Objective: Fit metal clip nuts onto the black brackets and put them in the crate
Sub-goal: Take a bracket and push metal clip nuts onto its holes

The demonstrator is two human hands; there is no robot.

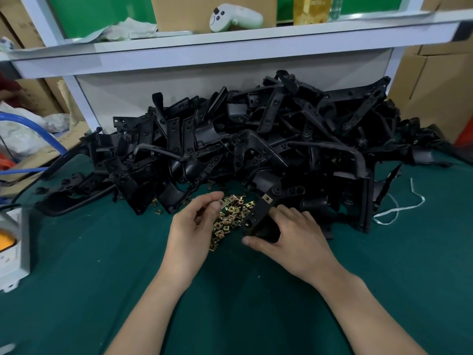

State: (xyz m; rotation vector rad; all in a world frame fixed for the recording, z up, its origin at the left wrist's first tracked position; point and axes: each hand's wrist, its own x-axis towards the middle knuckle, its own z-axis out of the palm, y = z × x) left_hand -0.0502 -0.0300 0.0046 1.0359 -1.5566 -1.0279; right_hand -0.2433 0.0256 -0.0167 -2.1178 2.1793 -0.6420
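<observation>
Brass-toned clip nuts [230,216] lie heaped mid-table, within reach; left hand [194,226] curls over them, pinch unclear; right hand [294,237] grips a black bracket [256,219], tab angled their way. Crate unseen.

Right hand [294,234] gripping a black bracket [256,219], left hand [194,221] over loose clip nuts [230,215], perhaps pinching one

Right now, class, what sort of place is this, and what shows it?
Probably a small factory assembly bench: a heap of black brackets, loose metal clip nuts, and cardboard cartons behind.
</observation>
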